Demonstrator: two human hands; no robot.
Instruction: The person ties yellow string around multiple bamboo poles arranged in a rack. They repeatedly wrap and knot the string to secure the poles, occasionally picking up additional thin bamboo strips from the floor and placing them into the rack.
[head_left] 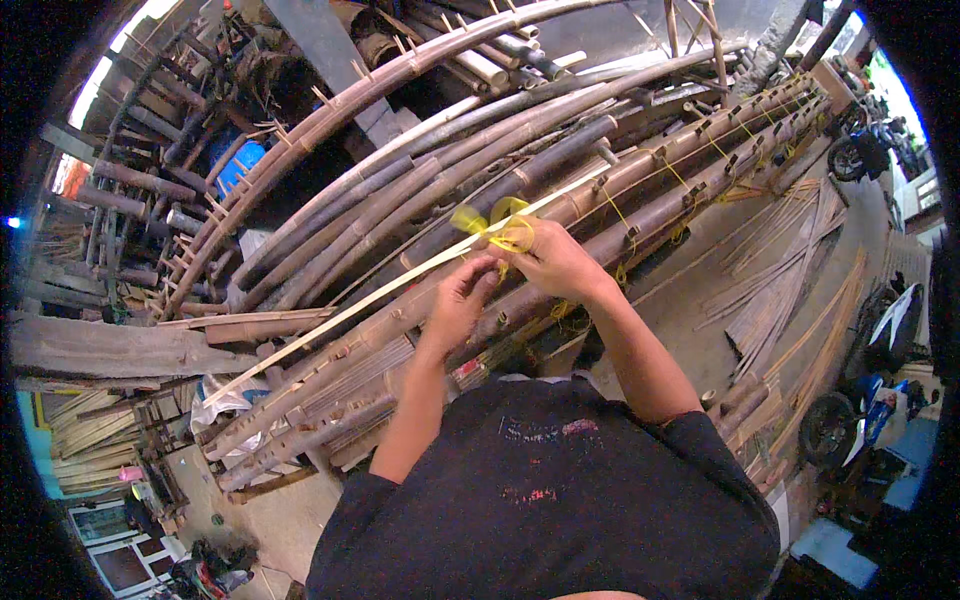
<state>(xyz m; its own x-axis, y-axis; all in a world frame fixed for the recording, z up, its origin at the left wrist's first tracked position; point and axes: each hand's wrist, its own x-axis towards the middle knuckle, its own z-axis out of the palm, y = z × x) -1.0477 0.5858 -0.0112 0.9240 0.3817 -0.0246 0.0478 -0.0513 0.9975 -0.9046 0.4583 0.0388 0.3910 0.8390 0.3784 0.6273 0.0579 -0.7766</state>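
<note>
A loop of yellow plastic strap (513, 238) passes round a long pale bamboo strip (350, 310), which lies slantwise along brown bamboo poles (385, 318). My right hand (550, 262) is closed on the strap, its fingers bent over the strip. Close beside it on the left, my left hand (462, 303) has curled fingers, with the tips pinched at a short yellow end below the strip. The exact grip of those fingertips is partly hidden. Farther right along the poles, more yellow ties (675, 172) wrap the bamboo.
Curved bamboo poles (430, 185) are stacked behind the work, under an arched pole with pegs (375, 88). Split strips (790, 270) lie on the floor at right, near parked motorcycles (835, 425). A wooden plank (120, 345) is at left; a blue container (240, 165) stands behind.
</note>
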